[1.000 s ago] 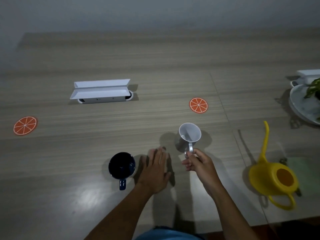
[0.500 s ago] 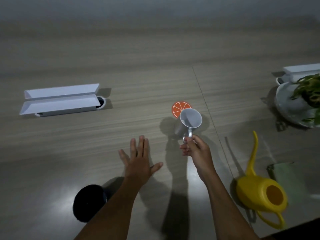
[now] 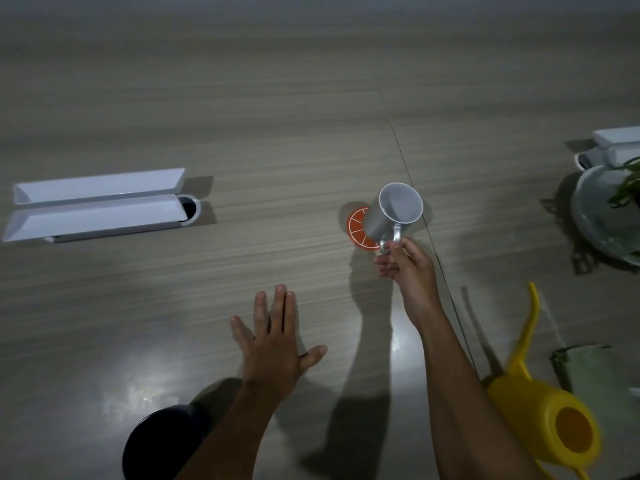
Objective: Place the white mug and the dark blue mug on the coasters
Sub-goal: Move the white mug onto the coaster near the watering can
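The wooden table (image 3: 242,98) carries everything. The left hand (image 3: 273,344) lies flat with fingers spread, grasping nothing. The dark blue mug (image 3: 162,441) stands near that forearm. The right hand (image 3: 407,263) grips the handle of the tilted white mug (image 3: 391,213), over the orange coaster (image 3: 356,226).

The picture is dim and grey. A bright spot of glare is seen on the table (image 3: 311,133) at the lower left, and a smaller one at lower middle. Long dark shadows are thrown below the arms. Straight lines are bent near the edges. Everything is a little blurred.
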{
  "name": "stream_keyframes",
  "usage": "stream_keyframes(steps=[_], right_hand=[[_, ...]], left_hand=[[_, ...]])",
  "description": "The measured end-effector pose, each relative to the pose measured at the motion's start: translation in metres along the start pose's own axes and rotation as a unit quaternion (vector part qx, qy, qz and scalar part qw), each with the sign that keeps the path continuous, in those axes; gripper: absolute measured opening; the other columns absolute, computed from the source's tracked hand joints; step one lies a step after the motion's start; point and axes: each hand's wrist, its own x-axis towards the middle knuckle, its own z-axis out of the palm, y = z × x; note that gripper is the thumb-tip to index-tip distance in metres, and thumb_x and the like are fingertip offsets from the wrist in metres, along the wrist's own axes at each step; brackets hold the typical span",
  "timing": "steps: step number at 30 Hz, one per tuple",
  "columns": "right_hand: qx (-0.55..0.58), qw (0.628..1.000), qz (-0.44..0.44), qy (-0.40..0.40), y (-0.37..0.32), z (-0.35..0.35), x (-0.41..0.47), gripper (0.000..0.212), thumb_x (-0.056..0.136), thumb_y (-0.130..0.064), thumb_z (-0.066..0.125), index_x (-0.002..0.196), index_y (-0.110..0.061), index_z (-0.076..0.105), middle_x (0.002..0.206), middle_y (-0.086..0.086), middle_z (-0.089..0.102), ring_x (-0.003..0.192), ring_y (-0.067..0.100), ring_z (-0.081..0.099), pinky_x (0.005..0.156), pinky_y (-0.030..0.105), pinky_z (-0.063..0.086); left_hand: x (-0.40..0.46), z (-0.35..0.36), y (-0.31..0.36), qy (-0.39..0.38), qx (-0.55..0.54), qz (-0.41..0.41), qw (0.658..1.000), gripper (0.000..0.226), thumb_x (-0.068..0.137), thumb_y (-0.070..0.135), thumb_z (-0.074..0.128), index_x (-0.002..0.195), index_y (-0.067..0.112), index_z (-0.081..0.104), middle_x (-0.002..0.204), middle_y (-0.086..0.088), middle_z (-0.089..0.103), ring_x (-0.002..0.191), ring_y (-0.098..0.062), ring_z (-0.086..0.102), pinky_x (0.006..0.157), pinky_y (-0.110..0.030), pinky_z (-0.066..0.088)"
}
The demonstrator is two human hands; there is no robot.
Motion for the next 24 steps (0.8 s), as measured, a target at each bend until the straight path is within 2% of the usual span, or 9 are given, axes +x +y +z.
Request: stream_keyframes(steps=[3, 11, 17, 24], right_hand=[[-0.013, 1.0, 0.002, -0.007, 0.002, 0.001, 0.008, 0.018, 0.103, -0.013, 0.052, 0.092, -0.01, 0.067, 0.084, 0.023, 0.066, 0.071, 0.022, 0.063, 0.06, 0.026, 0.053], [-0.021, 1.0, 0.008, -0.018, 0.008, 0.004, 0.015, 0.02, 0.103, -0.014, 0.051, 0.091, -0.014, 0.068, 0.08, 0.018, 0.068, 0.079, 0.03, 0.061, 0.062, 0.029, 0.053], [-0.032, 0.999, 0.013, -0.008, 0.018, 0.003, 0.016, 0.019, 0.104, -0.014, 0.05, 0.096, -0.009, 0.067, 0.077, 0.014, 0.067, 0.075, 0.026, 0.059, 0.058, 0.022, 0.054], [-0.036, 0.999, 0.01, -0.003, 0.019, 0.004, 0.017, 0.019, 0.104, -0.015, 0.05, 0.096, -0.011, 0.067, 0.075, 0.011, 0.067, 0.069, 0.02, 0.06, 0.058, 0.022, 0.054]], left_hand=[[0.0, 0.001, 0.0, 0.001, -0.004, 0.003, 1.0, 0.108, 0.077, 0.086, 0.027, 0.154, 0.013, 0.005, 0.164, -0.009, 0.0, 0.148, -0.038, -0.005, 0.104, -0.08, 0.01], [0.001, 0.0, 0.0, 0.001, 0.004, -0.003, 1.0, 0.109, 0.077, 0.087, 0.024, 0.154, 0.012, 0.006, 0.164, -0.01, 0.0, 0.148, -0.039, -0.004, 0.103, -0.08, 0.013], [0.0, 0.0, 0.0, 0.003, 0.001, -0.001, 1.0, 0.108, 0.077, 0.087, 0.027, 0.154, 0.012, 0.008, 0.164, -0.009, 0.004, 0.148, -0.039, 0.0, 0.103, -0.08, 0.014], [0.0, 0.002, 0.0, 0.004, -0.004, -0.005, 1.0, 0.109, 0.076, 0.087, 0.026, 0.154, 0.014, 0.006, 0.165, -0.007, 0.0, 0.149, -0.037, -0.005, 0.104, -0.08, 0.01]])
